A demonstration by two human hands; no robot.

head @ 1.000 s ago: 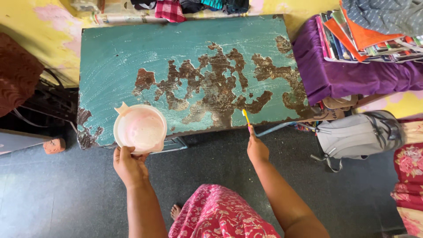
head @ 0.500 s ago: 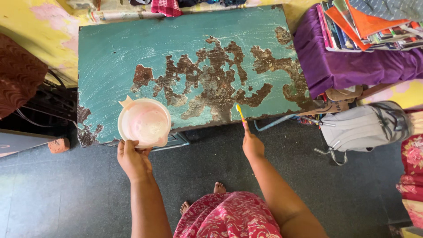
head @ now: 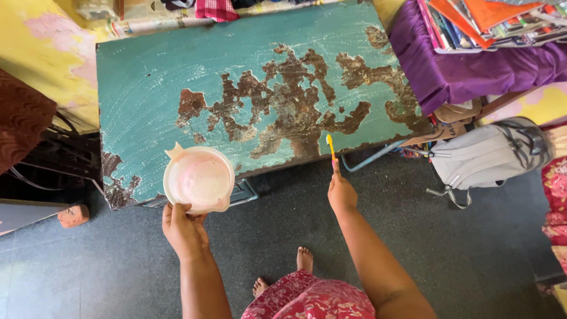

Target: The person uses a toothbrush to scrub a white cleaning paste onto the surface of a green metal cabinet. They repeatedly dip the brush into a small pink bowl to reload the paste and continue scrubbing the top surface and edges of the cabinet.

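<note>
Pale bowl and yellow brush held at the near edge of a worn teal worktop.

The bowl (head: 198, 179), pinkish-white inside with a small spout, sits low and left of centre in the frame, over the worktop's (head: 147, 88) near edge; the left hand (head: 184, 229) grips its near rim. The right hand (head: 342, 194), closed around a yellow-tipped brush (head: 330, 145), holds its tip at the edge, just below the rusty brown patches (head: 289, 106) in the frame's middle. To work well, I judge the bowl should stay level and close, and the brush move in light, even strokes. A grey backpack (head: 490, 156) lies on the floor at right.
</note>
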